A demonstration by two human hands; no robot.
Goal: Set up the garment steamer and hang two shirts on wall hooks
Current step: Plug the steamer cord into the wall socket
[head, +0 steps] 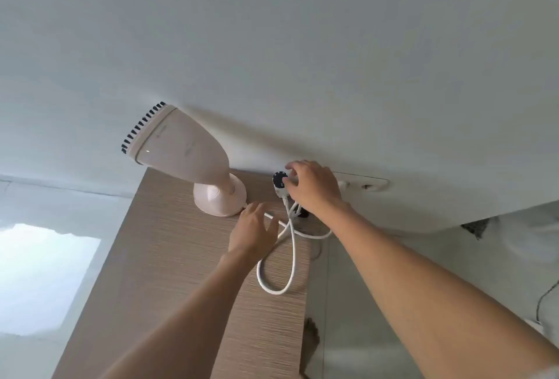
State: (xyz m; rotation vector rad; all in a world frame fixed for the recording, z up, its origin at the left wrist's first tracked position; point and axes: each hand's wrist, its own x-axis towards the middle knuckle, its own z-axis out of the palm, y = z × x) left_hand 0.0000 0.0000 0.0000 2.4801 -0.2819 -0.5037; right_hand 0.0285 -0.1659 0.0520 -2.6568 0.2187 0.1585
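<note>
Right hand (314, 188) gripping steamer plug (279, 182), left hand (254, 228) open over cord (292, 257); steamer (184, 154) logo unreadable

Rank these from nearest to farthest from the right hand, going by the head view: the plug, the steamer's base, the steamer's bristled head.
1. Plug: at the fingertips of the right hand, on its left.
2. Steamer's base: further left on the wooden top, nearer the left hand.
3. Bristled head: farthest, up and left by the wall.
</note>
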